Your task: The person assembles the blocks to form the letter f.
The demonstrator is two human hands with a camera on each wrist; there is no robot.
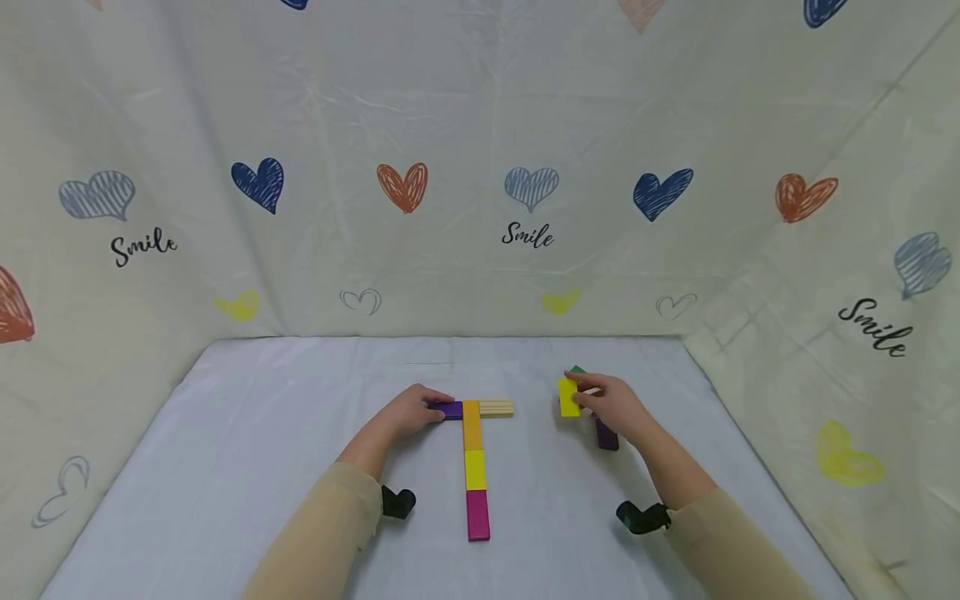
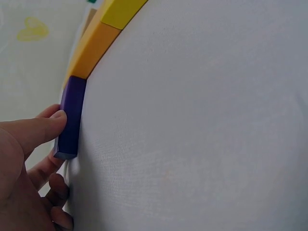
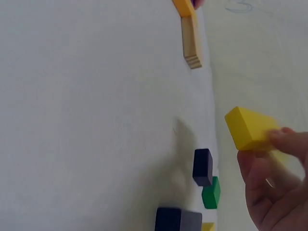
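Observation:
My left hand (image 1: 408,410) pinches a purple block (image 2: 72,118) between thumb and fingers, its end against the top of an orange block (image 1: 472,425). On that block's other side lies a natural wood block (image 1: 497,408) with grooved lines. Below the orange block a yellow block (image 1: 475,470) and a magenta block (image 1: 477,515) continue in a straight column, so the blocks form a T. My right hand (image 1: 611,404) holds another yellow block (image 3: 250,129) by thumb and fingers, raised above the table to the right of the T.
Under and beside my right hand lie loose blocks: a dark one (image 3: 202,167), a green one (image 3: 211,192), a larger dark one (image 3: 168,220) and part of a yellow one (image 3: 208,226). A white cloth (image 1: 300,533) covers the table. Heart-printed sheets (image 1: 450,275) hang behind and at the sides.

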